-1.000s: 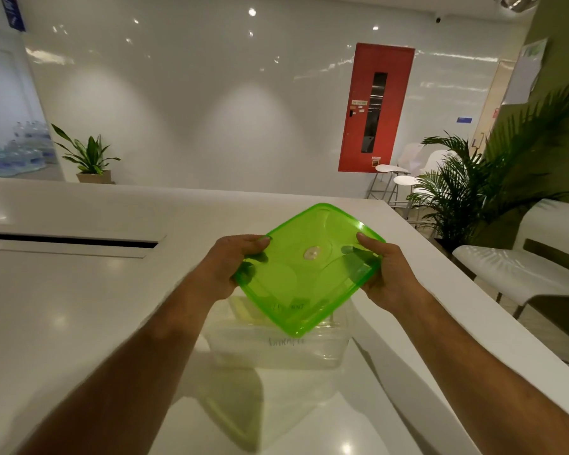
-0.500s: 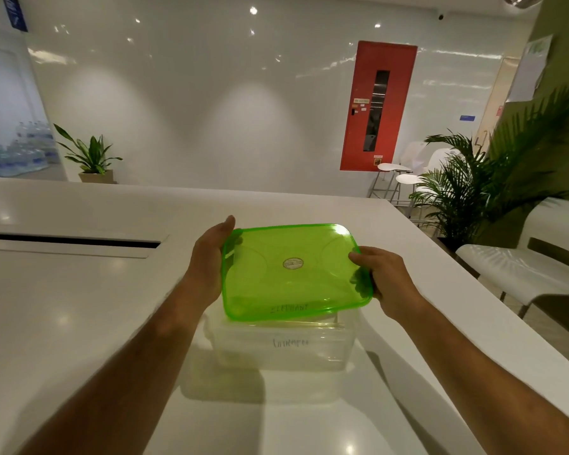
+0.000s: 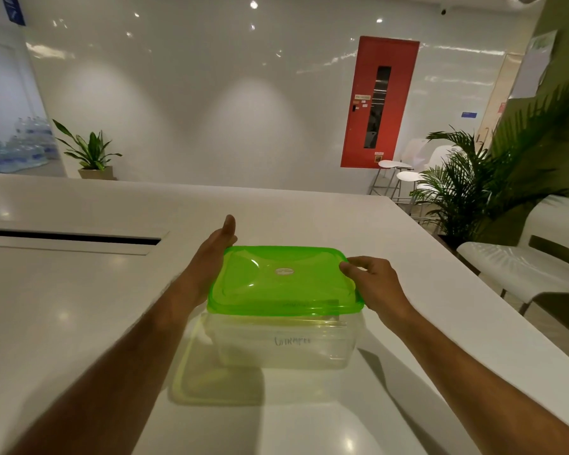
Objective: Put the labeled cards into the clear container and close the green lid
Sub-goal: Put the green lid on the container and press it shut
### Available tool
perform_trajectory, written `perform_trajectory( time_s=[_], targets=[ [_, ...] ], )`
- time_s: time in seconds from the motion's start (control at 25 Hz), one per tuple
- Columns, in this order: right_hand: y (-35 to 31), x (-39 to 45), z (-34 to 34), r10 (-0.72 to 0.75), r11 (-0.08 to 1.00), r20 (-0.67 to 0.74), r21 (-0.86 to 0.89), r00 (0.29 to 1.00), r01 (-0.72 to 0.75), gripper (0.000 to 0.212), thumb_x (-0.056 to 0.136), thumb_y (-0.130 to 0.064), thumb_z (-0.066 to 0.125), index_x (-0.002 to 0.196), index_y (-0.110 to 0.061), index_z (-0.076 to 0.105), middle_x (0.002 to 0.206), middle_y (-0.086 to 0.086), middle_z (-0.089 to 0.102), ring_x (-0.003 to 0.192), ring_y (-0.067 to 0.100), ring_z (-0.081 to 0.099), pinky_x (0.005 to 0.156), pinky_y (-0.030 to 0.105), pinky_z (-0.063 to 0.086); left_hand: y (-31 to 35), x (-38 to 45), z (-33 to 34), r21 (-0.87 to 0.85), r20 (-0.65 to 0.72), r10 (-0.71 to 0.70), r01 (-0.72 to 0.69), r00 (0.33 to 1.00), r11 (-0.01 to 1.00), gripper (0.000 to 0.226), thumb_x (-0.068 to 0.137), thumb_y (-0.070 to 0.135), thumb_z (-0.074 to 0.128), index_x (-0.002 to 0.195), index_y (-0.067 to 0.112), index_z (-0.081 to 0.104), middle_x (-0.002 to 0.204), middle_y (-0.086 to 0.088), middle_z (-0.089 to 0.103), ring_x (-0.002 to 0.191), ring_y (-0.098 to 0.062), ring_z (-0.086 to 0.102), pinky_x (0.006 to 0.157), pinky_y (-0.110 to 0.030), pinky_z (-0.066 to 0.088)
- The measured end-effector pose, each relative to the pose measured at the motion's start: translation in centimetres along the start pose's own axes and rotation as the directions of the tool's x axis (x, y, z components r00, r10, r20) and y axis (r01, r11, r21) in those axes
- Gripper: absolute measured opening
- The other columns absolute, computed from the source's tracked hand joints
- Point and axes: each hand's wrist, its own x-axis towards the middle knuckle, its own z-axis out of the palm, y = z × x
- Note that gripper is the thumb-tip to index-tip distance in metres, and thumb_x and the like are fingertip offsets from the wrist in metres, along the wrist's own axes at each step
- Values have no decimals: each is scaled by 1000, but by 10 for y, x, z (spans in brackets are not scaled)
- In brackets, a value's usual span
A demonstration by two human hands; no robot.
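White counter [image 3: 79,307], translucent green lid [image 3: 283,280] on clear container [image 3: 286,346], left hand [image 3: 207,261] flat, right hand [image 3: 372,280] fingers [image 3: 352,267] pinching

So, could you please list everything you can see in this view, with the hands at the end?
green lid: one, translucent green, on top of the clear container
clear container: one, clear, on the counter
labeled cards: count unclear, pale, inside the container, writing shows through its wall
counter: one, white, foreground
red door: one, red, back wall
potted plant: one, green, far left beyond the counter
palm: one, green, right
stools: two, white, beside the palm
bench: one, white, right edge
left hand: one, rests against the lid's left edge
right hand: one, pinches the lid's right edge
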Motion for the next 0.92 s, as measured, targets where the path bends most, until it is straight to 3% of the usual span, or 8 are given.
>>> perform_trajectory(
  time_s=[0.08, 0.16, 0.56, 0.76, 0.92],
  targets=[
    [2, -1, 1, -50, 993, -9, -107, 999, 48, 35, 84, -40, 71, 111, -17, 72, 84, 1, 74, 75, 13, 69, 73, 34, 57, -4, -2, -1, 6, -1, 7, -7, 1000, 1000, 111, 61, 85, 44, 149, 17, 37, 151, -7, 46, 136, -23, 45, 115, -52, 33],
    [5, -2, 2, -49, 992, -16, -116, 999, 47, 37, 84, -41, 71, 112, -18, 72, 82, 0, 73, 79, 13, 69, 80, 35, 56, -7, -4, 0, -5, 1, 11, -11, 1000, 1000, 109, 62, 84, 45, 148, 18, 38, 150, -7, 47, 136, -22, 45, 115, -52, 33],
    [18, -9, -2, -16, 990, -3, -139, 1000, 16, 38, 84, -42, 71, 113, -18, 71, 83, 5, 74, 80, 19, 70, 80, 38, 57, -14, -6, 6, 75, 27, 33, -35, 999, 997, 88, 76, 75, 42, 146, 21, 39, 146, -7, 50, 136, -23, 45, 117, -52, 30],
    [19, -12, -3, 5, 993, 12, -121, 1000, -3, 39, 84, -43, 71, 113, -18, 70, 86, 6, 74, 82, 20, 70, 82, 41, 57, -19, -3, 6, 121, 39, 44, -48, 998, 992, 75, 77, 79, 51, 128, 24, 49, 140, -7, 55, 129, -25, 51, 114, -53, 35],
    [20, -14, -3, 11, 993, 21, -118, 1000, -9, 38, 84, -43, 70, 113, -18, 69, 85, 6, 73, 82, 21, 70, 82, 43, 57, -24, 1, 4, 162, 7, 31, -32, 999, 986, 94, 70, 73, 60, 145, 18, 42, 141, -8, 56, 128, -25, 53, 111, -51, 39]
  ],
)
